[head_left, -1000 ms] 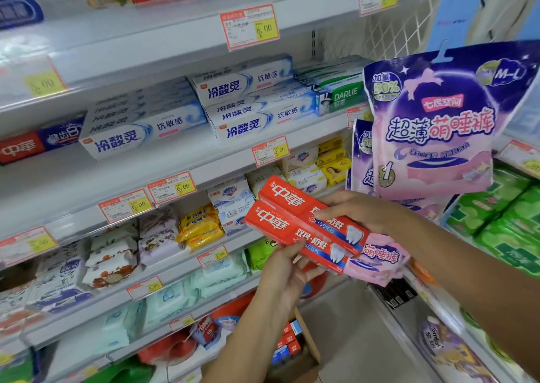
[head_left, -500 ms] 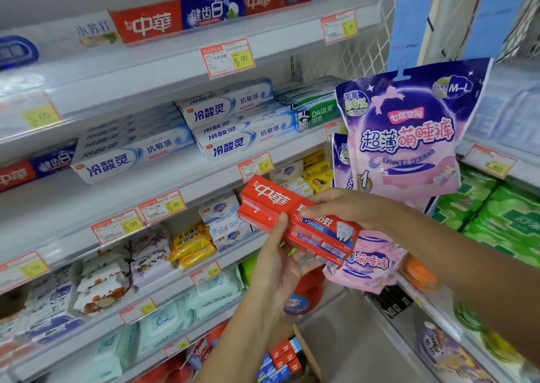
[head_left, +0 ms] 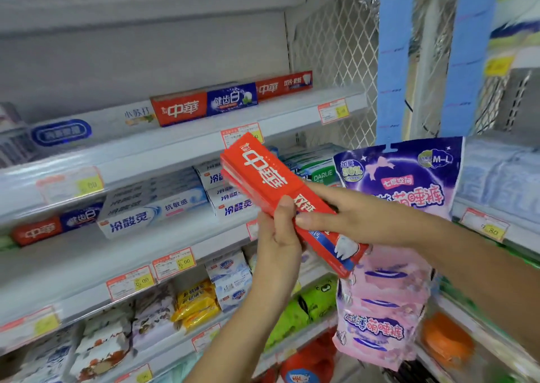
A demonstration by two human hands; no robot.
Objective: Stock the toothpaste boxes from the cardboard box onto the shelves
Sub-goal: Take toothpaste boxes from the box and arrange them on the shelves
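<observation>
Bright, even, cool-white store light, source out of frame; shadows soft, only faint shade under each white metal shelf (head_left: 187, 145). Strong motion blur across the frame, worst at left and bottom edges; yellow-and-red price tags (head_left: 70, 184) smeared, unreadable. Red rectangular toothpaste boxes (head_left: 264, 175) at centre fairly sharp, lettering slightly ghosted. Wide-angle bowing tilts shelf lines. Glossy purple plastic pack (head_left: 409, 175) shows mild sheen.

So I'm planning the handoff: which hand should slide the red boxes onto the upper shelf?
Probably the right hand: it lies over the red boxes, nearer the shelf's open right end. The left hand supports from below.
</observation>
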